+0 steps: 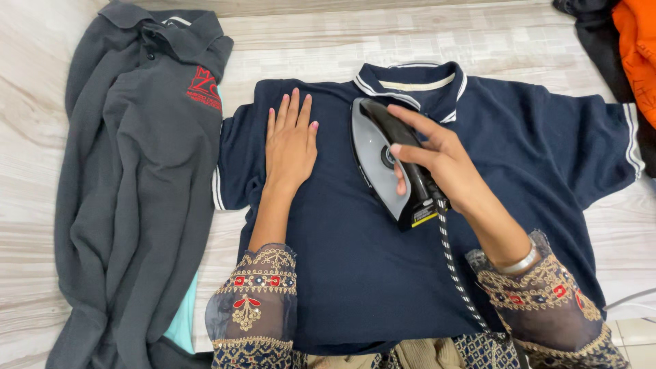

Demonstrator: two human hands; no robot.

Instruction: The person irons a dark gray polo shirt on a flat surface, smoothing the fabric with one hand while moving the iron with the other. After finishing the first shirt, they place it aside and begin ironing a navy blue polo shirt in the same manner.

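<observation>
A navy polo shirt (355, 266) with a white-striped collar lies spread flat on a pale wood-grain surface (41, 137). My left hand (290, 143) rests palm down, fingers together, on the shirt's left chest area. My right hand (437, 160) grips the black handle of a grey electric iron (377, 160), which sits on the shirt just below the collar, its tip pointing toward the collar. A black-and-white braided cord (454, 263) runs from the iron's heel down toward me.
A dark grey polo shirt (137, 191) with a red chest emblem lies bunched lengthwise at the left, a teal cloth (183, 321) beneath it. An orange garment (639, 48) and a black one (601, 41) lie at the top right corner.
</observation>
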